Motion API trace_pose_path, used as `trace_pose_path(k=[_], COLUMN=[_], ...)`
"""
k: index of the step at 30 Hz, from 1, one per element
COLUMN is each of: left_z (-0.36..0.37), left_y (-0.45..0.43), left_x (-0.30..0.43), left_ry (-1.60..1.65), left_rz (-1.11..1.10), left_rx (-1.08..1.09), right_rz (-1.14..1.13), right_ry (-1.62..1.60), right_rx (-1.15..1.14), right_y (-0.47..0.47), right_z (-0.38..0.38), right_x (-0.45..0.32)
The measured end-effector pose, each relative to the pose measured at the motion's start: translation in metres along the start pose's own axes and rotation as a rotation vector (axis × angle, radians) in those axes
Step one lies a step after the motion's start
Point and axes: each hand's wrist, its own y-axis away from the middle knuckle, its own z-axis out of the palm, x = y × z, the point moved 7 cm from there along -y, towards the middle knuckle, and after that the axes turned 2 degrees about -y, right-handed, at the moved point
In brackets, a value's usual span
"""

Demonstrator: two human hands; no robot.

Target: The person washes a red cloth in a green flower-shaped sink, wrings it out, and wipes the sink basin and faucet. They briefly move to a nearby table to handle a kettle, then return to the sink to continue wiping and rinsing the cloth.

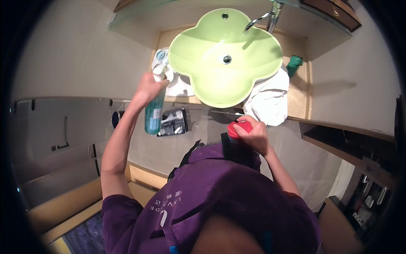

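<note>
My left hand (pixel 151 87) grips the neck of a spray bottle (pixel 153 119) with a white trigger head and blue-green liquid inside. The bottle hangs upright at the counter's left front edge. In my right hand (pixel 256 132) is a red cloth or sponge (pixel 238 129), held close to my body below the counter edge; which of the two it is I cannot tell. Before me stands a light green, four-lobed washbasin (pixel 219 79). White cloths lie on both sides of it, one at the left (pixel 182 85) and a larger one at the right (pixel 269 96).
A chrome faucet (pixel 273 17) rises behind the basin. On the stone counter (pixel 299 101) at the right lies a crumpled green cloth (pixel 294 65). Below the left edge, a dark caddy (pixel 173 122) holds several small items. Glass shelving (pixel 330 23) overhangs the back.
</note>
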Motion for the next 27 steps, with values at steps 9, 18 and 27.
trace_pose_path(k=[9, 18, 27], left_z=[0.034, 0.072, 0.153], left_y=[0.127, 0.216, 0.211], left_x=[-0.023, -0.235, -0.484], left_ry=[0.544, 1.018, 1.300], left_rz=[0.094, -0.323, -0.608], left_rx=[0.039, 0.655, 1.024], right_rz=[0.162, 0.194, 0.186], right_ry=[-0.109, 0.354, 1.189], right_rx=[-0.260, -0.292, -0.657], right_y=[-0.021, -0.110, -0.148], right_z=[0.042, 0.140, 0.218], right_x=[-0.010, -0.055, -0.031])
